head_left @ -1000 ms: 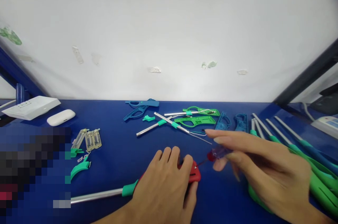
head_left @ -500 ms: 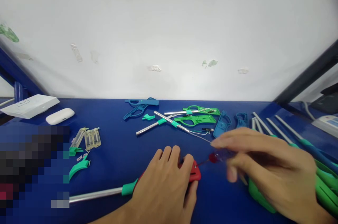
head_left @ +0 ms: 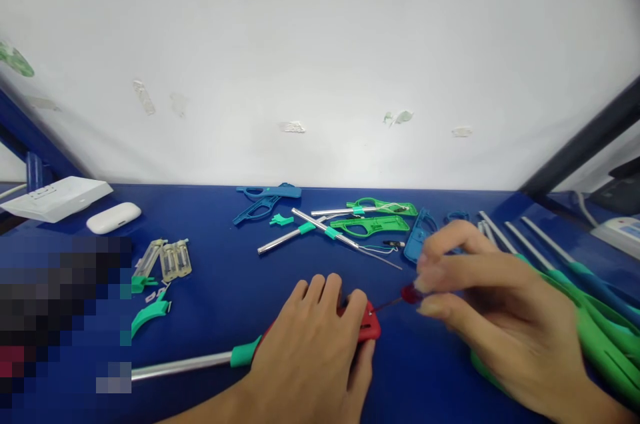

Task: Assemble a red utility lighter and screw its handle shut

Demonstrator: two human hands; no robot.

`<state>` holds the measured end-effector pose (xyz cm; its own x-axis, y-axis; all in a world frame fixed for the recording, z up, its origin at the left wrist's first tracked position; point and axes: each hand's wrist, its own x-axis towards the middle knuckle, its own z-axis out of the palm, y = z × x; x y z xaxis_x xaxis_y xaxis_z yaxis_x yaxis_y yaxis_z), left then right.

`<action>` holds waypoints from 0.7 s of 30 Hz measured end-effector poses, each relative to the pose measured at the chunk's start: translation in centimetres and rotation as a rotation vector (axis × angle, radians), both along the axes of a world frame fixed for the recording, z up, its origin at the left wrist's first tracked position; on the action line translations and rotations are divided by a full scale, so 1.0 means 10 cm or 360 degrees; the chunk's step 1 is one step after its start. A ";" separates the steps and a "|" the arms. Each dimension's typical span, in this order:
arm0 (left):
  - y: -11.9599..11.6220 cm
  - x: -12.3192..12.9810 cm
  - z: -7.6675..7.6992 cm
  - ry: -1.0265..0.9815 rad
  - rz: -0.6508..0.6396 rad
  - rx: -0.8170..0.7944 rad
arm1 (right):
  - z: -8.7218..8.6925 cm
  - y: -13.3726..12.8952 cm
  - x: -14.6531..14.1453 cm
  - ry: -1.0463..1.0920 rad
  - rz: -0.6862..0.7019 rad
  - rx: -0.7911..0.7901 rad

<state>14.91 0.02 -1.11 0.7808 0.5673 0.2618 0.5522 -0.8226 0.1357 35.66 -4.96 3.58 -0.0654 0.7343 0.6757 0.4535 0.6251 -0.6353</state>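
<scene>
My left hand (head_left: 313,344) wraps over a red long-neck lighter (head_left: 370,329) and presses it on the blue table. Most of its body is hidden under the palm; a silver tube with a green collar (head_left: 244,354) sticks out to the left. Between the thumb and fingertips of my right hand (head_left: 490,317) is a small screwdriver (head_left: 411,293) with a red and see-through handle. Its thin shaft slants left, and the tip meets the red body near its right end, by a small hole. The handle's back end is covered by my fingers.
Green lighter shells (head_left: 373,225), blue shells (head_left: 267,201) and metal tubes (head_left: 320,224) with wires lie farther back. Several clear fuel tanks (head_left: 175,261) and green triggers (head_left: 153,311) are at left, near a white case (head_left: 114,218). Green lighters (head_left: 600,337) are piled at right.
My right hand has shifted its fingers on the screwdriver handle, now more spread and turned. The screwdriver tip stays at the red lighter. My left hand has barely moved.
</scene>
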 end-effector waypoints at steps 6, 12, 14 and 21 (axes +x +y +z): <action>0.00 0.00 0.00 0.0004 0.0011 0.0036 | 0.02 -0.01 0.00 -0.0071 0.0121 -0.0119; 0.01 0.00 -0.01 0.0014 0.0004 0.0008 | 0.03 0.01 0.02 -0.0094 -0.0048 0.0204; 0.01 0.00 -0.01 0.0014 0.0011 0.0024 | 0.03 -0.01 0.03 -0.0171 -0.0002 0.0106; -0.01 -0.01 -0.01 0.0029 0.0023 0.0022 | 0.00 -0.01 -0.06 0.0146 0.0054 -0.0002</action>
<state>14.82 -0.07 -1.21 0.7773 0.5749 0.2556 0.5662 -0.8163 0.1144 35.08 -5.03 3.58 -0.0282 0.7335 0.6791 0.3719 0.6384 -0.6740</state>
